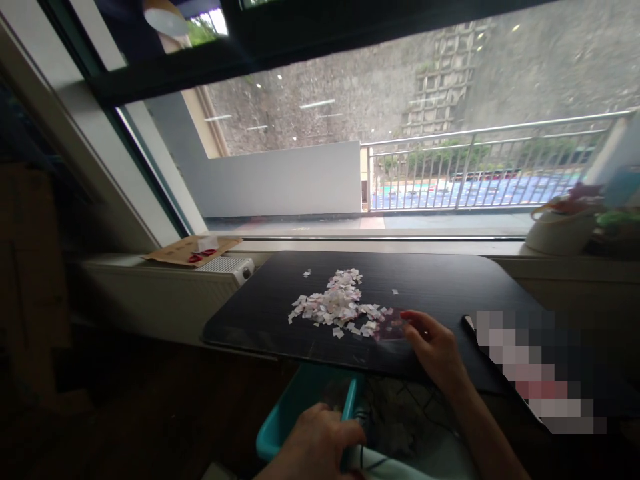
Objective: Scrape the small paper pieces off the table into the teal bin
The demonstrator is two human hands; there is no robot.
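A heap of small white paper-like pieces (335, 303) lies on the black table (430, 273), with a few strays around it. My right hand (435, 347) is at the heap's right side, thumb and forefinger pinched on a thin, see-through pinkish plastic piece (390, 327) lying against the tabletop. Whether it is a bag or a sheet I cannot tell. Below the table's near edge, my left hand (320, 437) is closed over the rim of a teal plastic bin (270, 433). Some of its fingers are hidden inside the bin, where something dim and blurred shows.
On the table's right lies a dark-edged flat object with a blurred-out surface (540, 380). Red-handled scissors (203, 255) rest on a brown paper envelope (175, 252) on the sill, beside a white radiator (220, 267). A pale planter (560, 227) stands by the window at right.
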